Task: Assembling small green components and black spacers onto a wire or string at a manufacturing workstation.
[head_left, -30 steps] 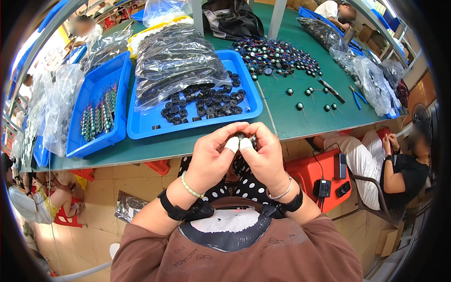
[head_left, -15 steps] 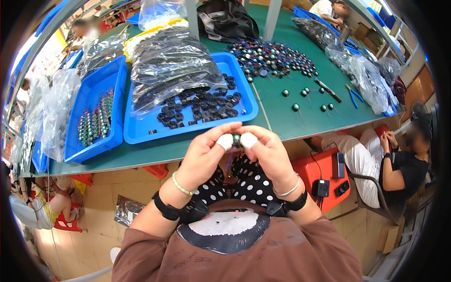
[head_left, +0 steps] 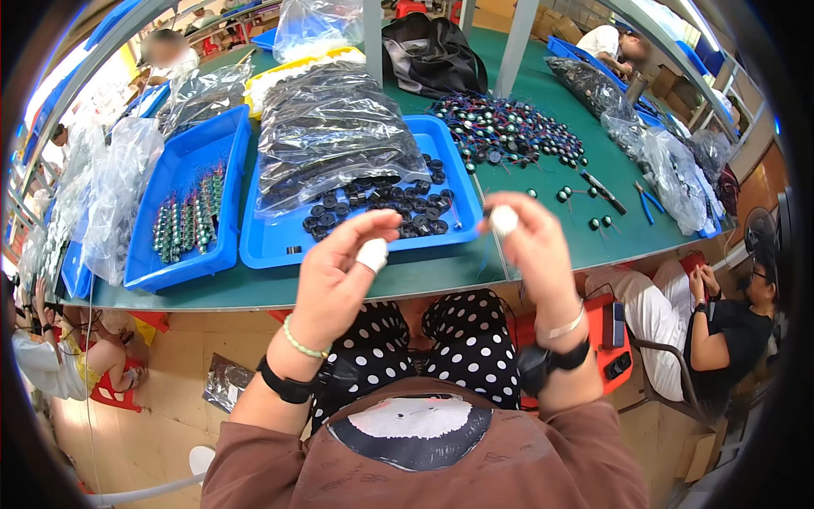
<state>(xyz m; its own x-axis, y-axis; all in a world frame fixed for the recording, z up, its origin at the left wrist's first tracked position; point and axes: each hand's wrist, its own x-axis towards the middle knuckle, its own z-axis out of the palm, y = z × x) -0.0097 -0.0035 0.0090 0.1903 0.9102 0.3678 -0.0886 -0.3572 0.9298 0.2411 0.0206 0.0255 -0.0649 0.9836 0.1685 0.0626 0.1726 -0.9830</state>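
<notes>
My left hand (head_left: 332, 270) is in front of the blue tray (head_left: 280, 254), thumb and fingers apart with nothing between them. A white cover wraps its thumb. My right hand (head_left: 534, 246) is raised over the table's front edge, to the right of that tray, its thumb also covered in white. Its fingertips pinch a small dark part, mostly hidden, with thin blue wires hanging faintly below. The tray holds black round caps (head_left: 415, 204) and a large clear bag (head_left: 331, 144) of dark pieces. Beyond my right hand lies a heap of small round wired parts (head_left: 509, 127).
Several loose wired parts (head_left: 595, 223), a black marker (head_left: 604, 193) and blue pliers (head_left: 649, 202) lie on the green table (head_left: 398, 288). At left, a blue bin (head_left: 182, 270) holds rows of wired parts. Metal posts (head_left: 515, 51) rise behind. A co-worker (head_left: 729, 297) sits at right.
My hands have separated: the left moved left, the right moved right and up. The small part that was between both thumbs has left the left hand. The view has shifted slightly.
</notes>
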